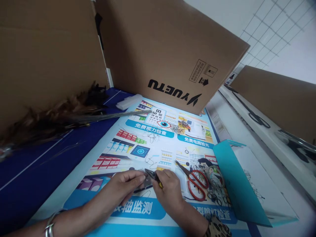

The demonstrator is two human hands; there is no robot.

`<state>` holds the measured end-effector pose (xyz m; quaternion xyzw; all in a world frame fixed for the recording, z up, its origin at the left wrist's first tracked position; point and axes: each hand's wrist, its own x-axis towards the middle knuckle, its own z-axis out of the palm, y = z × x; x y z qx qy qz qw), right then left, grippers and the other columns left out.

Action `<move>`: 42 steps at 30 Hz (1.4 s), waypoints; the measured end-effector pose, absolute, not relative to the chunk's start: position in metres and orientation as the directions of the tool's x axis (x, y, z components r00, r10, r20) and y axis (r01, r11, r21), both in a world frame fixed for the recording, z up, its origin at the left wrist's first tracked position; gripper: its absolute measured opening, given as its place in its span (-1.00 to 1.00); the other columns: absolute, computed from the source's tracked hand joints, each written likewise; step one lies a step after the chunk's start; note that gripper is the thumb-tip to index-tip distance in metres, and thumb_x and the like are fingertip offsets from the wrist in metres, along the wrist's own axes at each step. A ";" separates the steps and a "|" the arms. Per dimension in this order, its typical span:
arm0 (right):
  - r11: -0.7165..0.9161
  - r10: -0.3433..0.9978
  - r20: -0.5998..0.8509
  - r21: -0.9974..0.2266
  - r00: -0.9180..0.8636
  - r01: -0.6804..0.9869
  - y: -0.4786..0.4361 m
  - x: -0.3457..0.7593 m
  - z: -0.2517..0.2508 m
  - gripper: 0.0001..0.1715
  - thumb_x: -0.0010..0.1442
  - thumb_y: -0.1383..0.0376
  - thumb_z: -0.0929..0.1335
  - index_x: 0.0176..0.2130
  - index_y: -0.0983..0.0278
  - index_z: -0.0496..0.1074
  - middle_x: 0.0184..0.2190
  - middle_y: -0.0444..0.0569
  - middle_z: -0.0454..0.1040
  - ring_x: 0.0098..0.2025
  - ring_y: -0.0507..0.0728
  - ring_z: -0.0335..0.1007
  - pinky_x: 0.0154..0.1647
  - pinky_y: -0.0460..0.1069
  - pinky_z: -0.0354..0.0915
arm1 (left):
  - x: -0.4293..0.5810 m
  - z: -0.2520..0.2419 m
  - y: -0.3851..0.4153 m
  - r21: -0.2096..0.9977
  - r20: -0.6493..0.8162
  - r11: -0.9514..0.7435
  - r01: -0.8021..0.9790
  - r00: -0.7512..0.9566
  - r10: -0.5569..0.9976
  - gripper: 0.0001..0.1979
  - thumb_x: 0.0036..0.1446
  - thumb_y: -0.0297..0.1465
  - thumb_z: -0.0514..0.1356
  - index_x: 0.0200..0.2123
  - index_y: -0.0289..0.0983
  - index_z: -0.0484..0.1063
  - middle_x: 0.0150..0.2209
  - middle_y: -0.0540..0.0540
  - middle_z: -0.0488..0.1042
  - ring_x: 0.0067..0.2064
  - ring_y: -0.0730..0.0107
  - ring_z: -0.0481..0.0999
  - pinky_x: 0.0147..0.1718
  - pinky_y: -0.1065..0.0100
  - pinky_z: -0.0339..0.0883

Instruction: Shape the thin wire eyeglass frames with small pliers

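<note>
My right hand (168, 187) is closed around small pliers (153, 175) with dark jaws and a bit of yellow on the handle. The jaws point left, toward the fingertips of my left hand (129, 182). Thumb and fingers of that left hand are pinched together at the jaw tips, on something too small to make out. Red-handled scissors (198, 186) lie to the right of my right hand, blades pointing up and left. A roll of clear tape (215, 176) and several small dark rings (218, 196) are beside the scissors.
An open teal box (230, 184) holding small wire pieces stands at the right. Brown feathers with long thin stems (111, 116) lie at the left. Small wire pieces (177, 129) are scattered on the printed sheet (140, 158). A large cardboard panel (168, 49) rises behind.
</note>
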<state>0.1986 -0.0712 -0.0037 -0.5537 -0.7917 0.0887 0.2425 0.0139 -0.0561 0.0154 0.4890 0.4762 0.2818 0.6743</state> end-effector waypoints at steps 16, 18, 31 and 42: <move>0.365 0.927 0.267 -0.486 -0.263 0.794 -0.071 0.197 -0.005 -0.84 0.17 0.28 0.29 -0.22 0.26 0.40 -0.38 -0.02 0.43 -0.32 0.13 0.30 -0.34 -0.03 0.20 | 0.016 0.005 -0.050 0.973 -0.221 0.186 0.135 0.327 0.919 -0.71 0.05 -0.26 0.13 -0.61 -0.24 0.15 -0.62 0.13 0.09 -0.56 0.52 0.07 -0.57 0.46 -0.04; 0.363 0.929 0.262 -0.495 -0.262 0.789 -0.071 0.196 -0.005 -0.84 0.18 0.28 0.29 -0.22 0.26 0.41 -0.37 -0.02 0.44 -0.32 0.13 0.30 -0.34 -0.03 0.21 | 0.015 0.006 -0.048 0.971 -0.218 0.167 0.172 0.343 0.914 -0.72 0.04 -0.27 0.12 -0.61 -0.24 0.14 -0.62 0.13 0.10 -0.56 0.52 0.07 -0.57 0.46 -0.05; 0.473 0.875 0.327 -0.421 -0.357 0.774 -0.067 0.204 -0.005 -0.77 0.20 0.27 0.27 -0.17 0.31 0.41 -0.34 0.04 0.43 -0.29 0.16 0.29 -0.28 0.02 0.22 | 0.011 0.007 -0.045 0.961 -0.275 0.249 0.116 0.420 0.865 -0.72 0.10 -0.24 0.08 -0.57 -0.24 0.17 -0.73 0.20 0.07 -0.65 0.57 -0.01 -0.63 0.48 -0.14; 0.513 0.856 0.304 -0.409 -0.418 0.755 -0.065 0.208 -0.003 -0.75 0.18 0.30 0.27 -0.13 0.31 0.40 -0.33 0.04 0.46 -0.28 0.16 0.32 -0.27 0.01 0.23 | 0.010 0.012 -0.045 0.974 -0.215 0.148 0.174 0.478 0.852 -0.74 0.08 -0.30 0.08 -0.59 -0.24 0.14 -0.66 0.17 0.05 -0.59 0.55 -0.01 -0.61 0.47 -0.13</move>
